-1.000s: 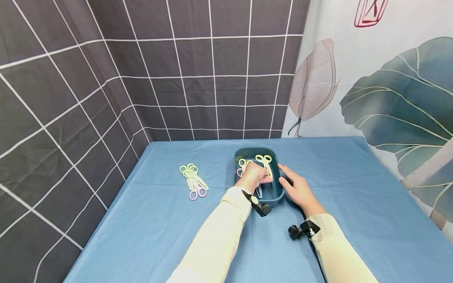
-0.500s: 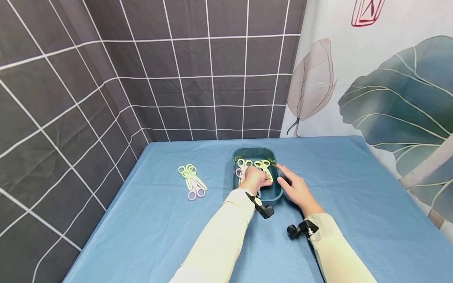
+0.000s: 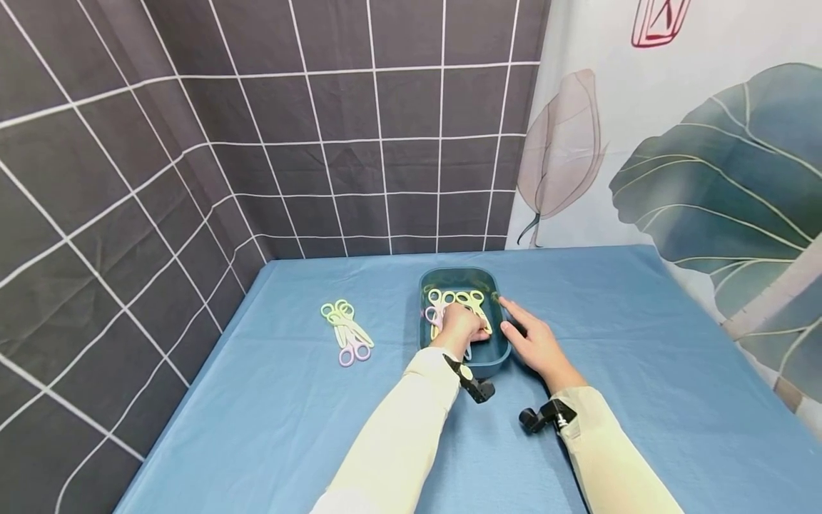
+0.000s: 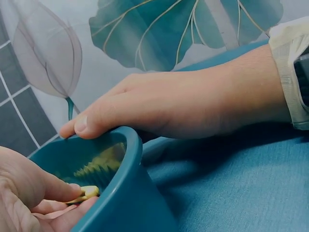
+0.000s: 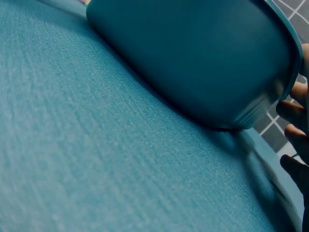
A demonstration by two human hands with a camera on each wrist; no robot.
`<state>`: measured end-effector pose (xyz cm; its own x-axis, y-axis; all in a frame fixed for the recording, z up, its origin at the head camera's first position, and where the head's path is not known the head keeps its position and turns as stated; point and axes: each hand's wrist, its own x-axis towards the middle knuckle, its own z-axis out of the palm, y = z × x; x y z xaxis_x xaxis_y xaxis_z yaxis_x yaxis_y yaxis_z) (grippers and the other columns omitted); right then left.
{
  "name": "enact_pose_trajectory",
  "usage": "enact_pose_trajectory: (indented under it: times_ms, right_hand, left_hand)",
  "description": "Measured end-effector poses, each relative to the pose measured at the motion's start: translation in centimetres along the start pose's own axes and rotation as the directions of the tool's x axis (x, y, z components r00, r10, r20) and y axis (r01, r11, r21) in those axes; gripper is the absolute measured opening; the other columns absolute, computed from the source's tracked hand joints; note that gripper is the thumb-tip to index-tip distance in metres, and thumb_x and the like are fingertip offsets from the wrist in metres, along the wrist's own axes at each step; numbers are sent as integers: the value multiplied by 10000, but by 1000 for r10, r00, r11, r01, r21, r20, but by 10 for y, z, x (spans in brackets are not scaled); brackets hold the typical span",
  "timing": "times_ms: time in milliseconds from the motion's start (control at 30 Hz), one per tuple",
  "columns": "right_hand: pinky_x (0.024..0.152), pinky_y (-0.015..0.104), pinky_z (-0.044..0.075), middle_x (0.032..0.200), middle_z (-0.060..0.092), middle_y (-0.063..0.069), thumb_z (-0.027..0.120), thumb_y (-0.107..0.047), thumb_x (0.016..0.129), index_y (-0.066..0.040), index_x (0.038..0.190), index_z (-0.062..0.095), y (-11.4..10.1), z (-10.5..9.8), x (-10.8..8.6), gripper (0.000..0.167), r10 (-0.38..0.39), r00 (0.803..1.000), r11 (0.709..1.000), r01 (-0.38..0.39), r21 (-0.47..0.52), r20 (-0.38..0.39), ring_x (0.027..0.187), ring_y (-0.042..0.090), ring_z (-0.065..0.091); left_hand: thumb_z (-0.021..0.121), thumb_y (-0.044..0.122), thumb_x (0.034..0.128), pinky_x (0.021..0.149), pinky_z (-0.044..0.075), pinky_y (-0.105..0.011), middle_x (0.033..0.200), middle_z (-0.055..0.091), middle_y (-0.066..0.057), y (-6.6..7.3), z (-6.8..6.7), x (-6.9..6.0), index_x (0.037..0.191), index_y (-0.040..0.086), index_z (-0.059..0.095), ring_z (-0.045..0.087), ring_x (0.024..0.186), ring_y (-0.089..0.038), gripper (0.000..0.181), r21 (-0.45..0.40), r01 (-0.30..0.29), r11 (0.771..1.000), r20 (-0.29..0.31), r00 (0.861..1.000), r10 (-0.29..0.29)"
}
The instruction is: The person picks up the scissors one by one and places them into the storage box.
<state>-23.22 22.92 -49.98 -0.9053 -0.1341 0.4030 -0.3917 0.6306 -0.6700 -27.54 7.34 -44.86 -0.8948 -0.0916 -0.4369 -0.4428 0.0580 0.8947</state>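
Note:
A dark teal bin (image 3: 489, 370) stands on the table with several scissors inside. My left hand (image 3: 461, 328) reaches into it and pinches yellow-green scissors (image 3: 480, 315) by the blade end, their handle loops pointing away from me. In the left wrist view, the thumb and fingers of the left hand (image 4: 24, 188) hold a yellow tip (image 4: 90, 190). Beside that hand in the bin lie scissors with yellow and pink handles (image 3: 434, 312), partly hidden. My right hand (image 3: 541, 346) rests against the bin's right rim, fingers extended; the right wrist view shows its fingertips (image 5: 292, 113) beside the bin wall (image 5: 193, 58).
Left of the bin, a small pile of scissors (image 3: 347, 330) with yellow-green and lilac handles lies on the blue tablecloth (image 3: 270, 414). Dark gridded fabric (image 3: 347, 164) hangs behind and at the left. A black cable (image 3: 568, 457) runs beside the right forearm.
The scissors in my left hand have shifted slightly toward me and sunk lower in the bin, beside the others. My right hand stays at the rim. The head view has turned slightly.

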Motion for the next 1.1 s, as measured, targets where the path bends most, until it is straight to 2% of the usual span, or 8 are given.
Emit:
enact_pose_trajectory:
  times_ms: [267,467,767,833,867,900,1000,1100]
  right_hand:
    - [1137,614,311,1507,446,272,577,-195,1029,-108,1520,467,-2,5,1,510,4,1000,1000,-4,-9,18,1408,437,406]
    - [1138,602,319,1495,460,275,585,-185,1021,-86,1508,479,-3,5,2,509,-13,1000,1000,13,4,9,1399,432,421]
    - [1145,596,312,1503,450,276,579,-198,1030,-112,1518,472,-2,3,2,507,10,1000,1000,-10,24,5,1410,426,410]
    - [1145,598,310,1506,446,275,577,-197,1031,-115,1522,467,-2,2,1,510,16,1000,1000,-16,24,7,1412,427,406]
    - [1144,602,308,1509,443,276,575,-198,1033,-116,1525,462,-2,2,0,512,19,1000,1000,-19,21,10,1414,430,401]
    - [1144,603,308,1511,441,275,575,-199,1033,-118,1526,460,-2,1,0,513,22,1000,1000,-22,20,11,1415,430,399]
    - [1145,608,305,1521,432,270,570,-207,1038,-122,1531,453,-2,1,-1,514,32,999,999,-32,18,15,1422,426,391]
    - [1144,609,304,1526,426,268,569,-209,1040,-124,1532,452,-1,0,-2,513,37,999,999,-38,20,15,1426,424,386]
  left_hand:
    - [680,-140,850,612,611,-292,808,608,-102,-1,-12,-3,1089,-90,634,654,550,-193,249,62,-45,997,15,999,44]
    - [601,-177,872,719,620,-327,868,645,-131,-3,-19,-10,1163,-108,628,702,690,-237,300,34,-87,996,65,994,85]
    - [628,-160,846,721,616,-308,934,695,-149,-4,-16,-10,1135,-107,683,732,785,-264,299,144,-155,977,113,984,139]
    - [650,-127,827,705,607,-297,902,702,-134,-5,-17,-7,1076,-84,715,711,767,-236,261,248,-229,941,131,971,201]
    - [653,-107,819,704,599,-294,899,708,-124,-5,-17,-6,1055,-70,728,701,773,-230,251,312,-271,911,136,961,239]
    - [643,-66,822,694,585,-283,906,722,-105,-10,-15,2,1037,-39,747,694,782,-214,240,375,-341,862,139,940,311]
    - [633,4,843,748,563,-286,988,753,-79,-10,-14,4,1057,12,768,696,903,-216,254,527,-422,738,139,899,415]
    - [589,33,904,821,557,-303,1072,753,-76,-10,-11,3,1133,27,758,691,1014,-223,285,559,-452,695,139,877,459]
